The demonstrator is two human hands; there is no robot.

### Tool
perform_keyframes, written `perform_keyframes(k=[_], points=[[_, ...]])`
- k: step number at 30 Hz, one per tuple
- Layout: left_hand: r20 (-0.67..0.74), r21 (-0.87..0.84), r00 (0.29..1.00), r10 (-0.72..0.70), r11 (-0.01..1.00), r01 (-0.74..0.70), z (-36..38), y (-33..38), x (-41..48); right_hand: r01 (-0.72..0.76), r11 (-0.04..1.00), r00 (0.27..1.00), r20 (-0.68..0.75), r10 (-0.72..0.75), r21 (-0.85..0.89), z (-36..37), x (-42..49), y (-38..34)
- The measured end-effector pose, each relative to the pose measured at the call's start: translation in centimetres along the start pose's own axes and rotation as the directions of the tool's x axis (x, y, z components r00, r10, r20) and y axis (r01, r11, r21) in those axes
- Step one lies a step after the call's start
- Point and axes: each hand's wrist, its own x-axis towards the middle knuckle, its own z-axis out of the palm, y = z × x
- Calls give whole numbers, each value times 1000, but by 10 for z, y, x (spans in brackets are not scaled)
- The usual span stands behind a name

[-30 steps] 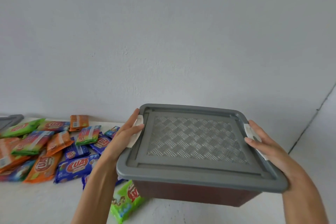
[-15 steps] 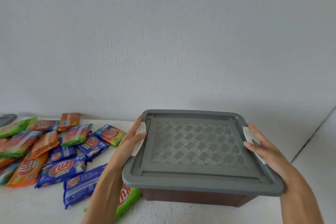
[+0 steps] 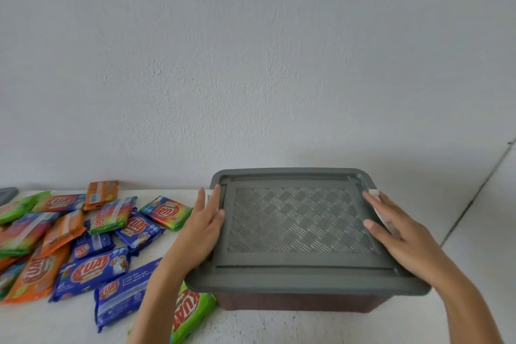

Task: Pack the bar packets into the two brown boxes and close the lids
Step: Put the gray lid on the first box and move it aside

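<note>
A brown box with a grey patterned lid stands on the white table, lid down flat on it. My left hand lies on the lid's left edge, fingers over a white latch. My right hand rests on the right edge over the other white latch. Several bar packets lie loose to the left: a blue one, an orange one, and a green one partly under the box's left front corner and my forearm.
The table runs along a white wall. A grey lid corner shows at the far left edge. A wall corner seam drops at the right.
The box came down from being held up and now sits on the table. Both hands moved from gripping the sides to lying flat on the lid edges.
</note>
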Motion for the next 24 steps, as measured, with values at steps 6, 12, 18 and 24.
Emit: perform_keyframes(k=[6, 12, 18, 24], points=[[-86, 296, 994, 64, 955, -36, 9, 6, -9, 38, 999, 994, -103, -42, -38, 4, -8, -3], [-72, 388, 994, 87, 920, -53, 7, 6, 12, 53, 999, 987, -150, -51, 8, 6, 10, 1], [-70, 408, 995, 67, 912, -33, 7, 6, 53, 29, 998, 994, -100, -34, -55, 8, 54, -1], [-78, 405, 995, 66, 914, -29, 4, 8, 94, 4, 996, 994, -108, -14, -95, 12, 91, 0]])
